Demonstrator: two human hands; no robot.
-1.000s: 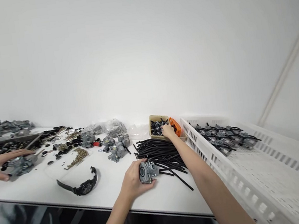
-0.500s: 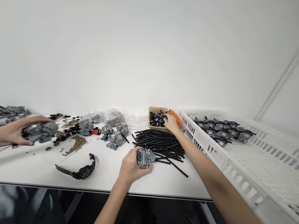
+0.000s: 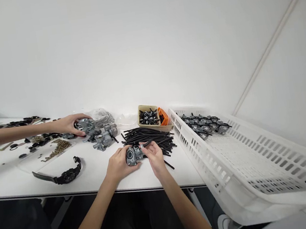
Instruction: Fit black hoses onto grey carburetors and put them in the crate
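Note:
My left hand [image 3: 120, 164] is closed around a grey metal carburetor [image 3: 130, 156], its round bore facing me, just above the table's front part. Pinched in my right hand [image 3: 155, 157] is a short black rubber piece [image 3: 147, 143] with a pale tip, right beside the carburetor's right side; I cannot tell whether the two touch. Behind both hands lies a pile of black hoses [image 3: 156, 136]. Several other carburetors [image 3: 103, 139] stand to the left of the pile. A co-worker's hand [image 3: 71, 125] reaches in from the left, holding another carburetor [image 3: 85, 125].
A cream bin [image 3: 140, 124] of small black parts and an orange basket [image 3: 164, 117] stand by the wall. On the right is a large white crate [image 3: 203, 156] with hose-fitted carburetors [image 3: 203, 124]. A black watch [image 3: 68, 175] and brass fittings [image 3: 57, 147] lie left.
My right hand has come back from the cream bin to the carburetor with a black rubber piece. The co-worker's hand has brought its carburetor to the group. The view has shifted right.

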